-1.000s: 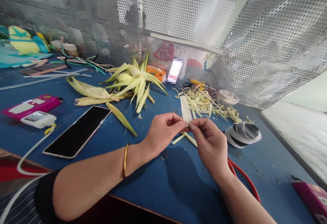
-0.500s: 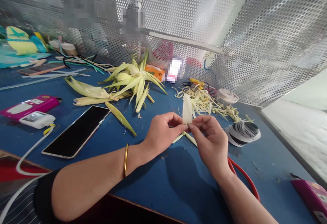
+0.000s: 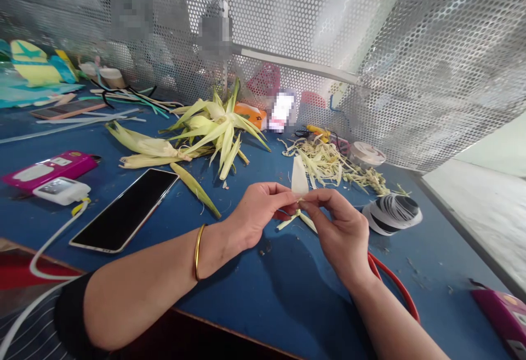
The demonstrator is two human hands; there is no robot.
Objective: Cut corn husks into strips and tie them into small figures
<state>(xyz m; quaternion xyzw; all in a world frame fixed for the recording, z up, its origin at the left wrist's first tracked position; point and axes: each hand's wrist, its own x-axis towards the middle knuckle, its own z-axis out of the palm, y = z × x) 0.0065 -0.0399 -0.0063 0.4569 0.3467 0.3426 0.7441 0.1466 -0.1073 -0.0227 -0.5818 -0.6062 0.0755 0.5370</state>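
Between my two hands a pale strip of corn husk stands upright, pinched at its lower end. My left hand grips it from the left with thumb and fingers pressed together. From the right, the thumb and forefinger of my right hand close on the same base, nearly touching the left fingertips. Just below the fingers, narrow husk ends spread out over the table; whether they join the held strip is hidden. A single green husk leaf lies left of my hands.
Whole husks are heaped behind my hands, with shredded husk bits to their right. A striped black-and-white roll stands beside my right hand. A phone and purple device lie left. A perforated metal screen backs the blue table.
The fingers have shifted at the husk strip's base, and the left thumb has lifted slightly. The strip leans a little more to the left. Both hands keep hold.
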